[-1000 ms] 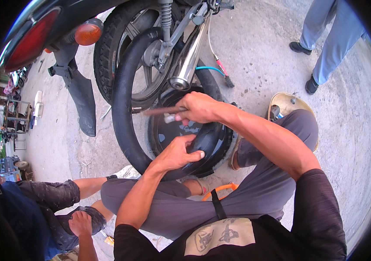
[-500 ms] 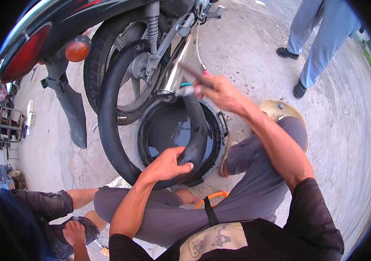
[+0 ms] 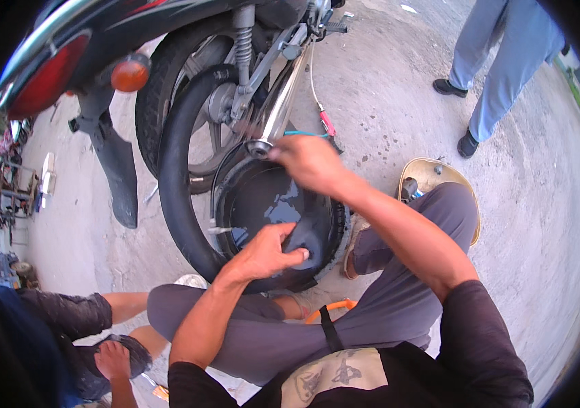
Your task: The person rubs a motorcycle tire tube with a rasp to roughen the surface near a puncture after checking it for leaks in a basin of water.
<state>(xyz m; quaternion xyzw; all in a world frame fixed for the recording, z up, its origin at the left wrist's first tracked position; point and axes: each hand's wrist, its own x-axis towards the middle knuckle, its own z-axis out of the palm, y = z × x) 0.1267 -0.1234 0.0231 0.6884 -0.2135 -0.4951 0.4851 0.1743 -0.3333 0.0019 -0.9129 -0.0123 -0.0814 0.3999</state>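
My left hand [image 3: 266, 251] grips the black inner tube where it dips into a dark round basin of water [image 3: 256, 197], thumb and forefinger curved over the submerged section. The tube's dry loop [image 3: 174, 177] leans beside the motorcycle's rear wheel [image 3: 147, 136]. My right hand [image 3: 307, 160] is closed and motion-blurred above the basin, by the end of the chrome exhaust [image 3: 279, 102]; what it holds is a brownish blur that I cannot make out.
The motorcycle's tail [image 3: 46, 75] overhangs top left. A cream bowl-like container [image 3: 443, 170] sits beside my right knee, an orange hose [image 3: 317, 316] below me, a pink-handled air fitting [image 3: 326, 122] beyond. One person sits at lower left [image 3: 110, 360]; another stands top right [image 3: 500, 88].
My right hand rose to the right with a brown rod-like object and has since swung back down and left. My left hand stays on the tube, which now sits deeper in the water.
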